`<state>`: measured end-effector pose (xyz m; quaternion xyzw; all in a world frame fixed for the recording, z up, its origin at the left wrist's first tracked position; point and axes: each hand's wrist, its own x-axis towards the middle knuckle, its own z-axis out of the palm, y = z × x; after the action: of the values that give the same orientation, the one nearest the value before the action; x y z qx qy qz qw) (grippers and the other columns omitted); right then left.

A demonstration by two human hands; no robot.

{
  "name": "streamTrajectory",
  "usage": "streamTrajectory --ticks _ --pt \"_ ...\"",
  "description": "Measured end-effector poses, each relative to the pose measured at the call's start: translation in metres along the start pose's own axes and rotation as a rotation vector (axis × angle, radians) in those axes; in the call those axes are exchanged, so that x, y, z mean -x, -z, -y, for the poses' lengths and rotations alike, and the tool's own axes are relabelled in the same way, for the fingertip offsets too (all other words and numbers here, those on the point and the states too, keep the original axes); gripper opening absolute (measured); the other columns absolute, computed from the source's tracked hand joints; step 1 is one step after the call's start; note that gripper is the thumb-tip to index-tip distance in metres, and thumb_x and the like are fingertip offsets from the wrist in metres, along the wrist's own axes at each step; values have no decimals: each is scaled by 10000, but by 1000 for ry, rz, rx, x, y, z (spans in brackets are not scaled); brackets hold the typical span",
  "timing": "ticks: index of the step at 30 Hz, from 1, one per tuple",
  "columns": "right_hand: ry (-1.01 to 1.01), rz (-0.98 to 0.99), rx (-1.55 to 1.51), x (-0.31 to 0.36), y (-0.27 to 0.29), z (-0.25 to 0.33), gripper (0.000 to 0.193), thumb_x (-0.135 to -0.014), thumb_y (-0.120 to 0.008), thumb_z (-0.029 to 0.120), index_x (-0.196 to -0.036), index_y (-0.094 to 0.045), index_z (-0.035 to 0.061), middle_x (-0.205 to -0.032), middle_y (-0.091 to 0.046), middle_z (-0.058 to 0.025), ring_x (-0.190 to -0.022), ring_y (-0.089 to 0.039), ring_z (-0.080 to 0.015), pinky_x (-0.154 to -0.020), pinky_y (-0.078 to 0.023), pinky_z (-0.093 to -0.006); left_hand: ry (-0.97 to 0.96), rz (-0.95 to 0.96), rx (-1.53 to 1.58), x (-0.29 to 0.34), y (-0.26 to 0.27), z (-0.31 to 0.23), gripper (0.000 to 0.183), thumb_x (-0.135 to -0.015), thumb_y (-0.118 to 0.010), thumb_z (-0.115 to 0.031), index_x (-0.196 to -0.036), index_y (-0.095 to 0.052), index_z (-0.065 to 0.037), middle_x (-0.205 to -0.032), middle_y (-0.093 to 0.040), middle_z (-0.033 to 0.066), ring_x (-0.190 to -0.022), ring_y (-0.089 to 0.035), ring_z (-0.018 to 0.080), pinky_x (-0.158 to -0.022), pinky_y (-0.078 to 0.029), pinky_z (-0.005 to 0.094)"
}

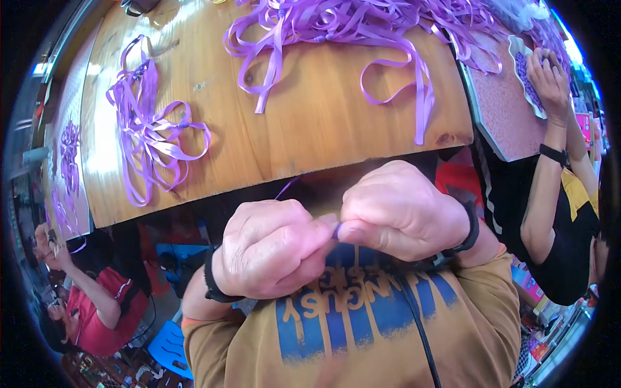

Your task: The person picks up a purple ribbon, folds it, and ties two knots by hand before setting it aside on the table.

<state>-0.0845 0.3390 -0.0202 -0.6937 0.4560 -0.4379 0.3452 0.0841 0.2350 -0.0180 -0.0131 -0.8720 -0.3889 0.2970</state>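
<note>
My left hand [275, 249] and my right hand [401, 210] meet in front of my chest, just off the near edge of the wooden table. Both are closed, with thumbs and fingertips pinching a small bit of purple ribbon [336, 231] between them. A thin purple strand [288, 186] shows behind my left hand, toward the table edge; most of the held piece is hidden by my fingers. On the table [304, 123], a small bunch of purple ribbon loops [139, 123] lies at the left. A large heap of purple ribbons [336, 19] covers the far side, with loose ends hanging toward me.
At the right, a co-worker's hand [550, 81] reaches into a white scalloped tray [515, 48] of small purple pieces on a pink-topped table [508, 110]. Another person in red [107, 310] works at the left, near more purple ribbons [69, 155]. A blue stool [171, 349] stands at lower left.
</note>
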Motion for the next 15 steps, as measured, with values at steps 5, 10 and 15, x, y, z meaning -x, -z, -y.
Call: streamTrajectory --ticks 5,10,15 --pt "-30 22 -181 -2 -1 2 304 -895 -484 214 -657 -422 36 -579 -414 -111 -530 -436 -317 -475 -350 -369 -80 -18 139 -1 -2 4 246 -601 -651 57 -829 -572 9 -538 -414 29 -394 -422 172 -346 -327 279" --pt "-84 -36 -309 -2 -5 1 314 -904 -471 224 -667 -428 23 -585 -398 -126 -537 -416 -318 -477 -338 -357 -136 -15 -138 3 0 4 223 -671 -685 7 -809 -528 -70 -587 -488 61 -450 -461 205 -419 -391 305" --pt "-250 -56 -559 -4 -5 12 343 -907 -455 263 -660 -504 31 -577 -472 -60 -528 -485 -198 -501 -353 -307 -70 -10 149 -12 7 9 312 -616 -612 82 -914 -575 -2 -563 -469 59 -440 -481 211 -387 -365 306"
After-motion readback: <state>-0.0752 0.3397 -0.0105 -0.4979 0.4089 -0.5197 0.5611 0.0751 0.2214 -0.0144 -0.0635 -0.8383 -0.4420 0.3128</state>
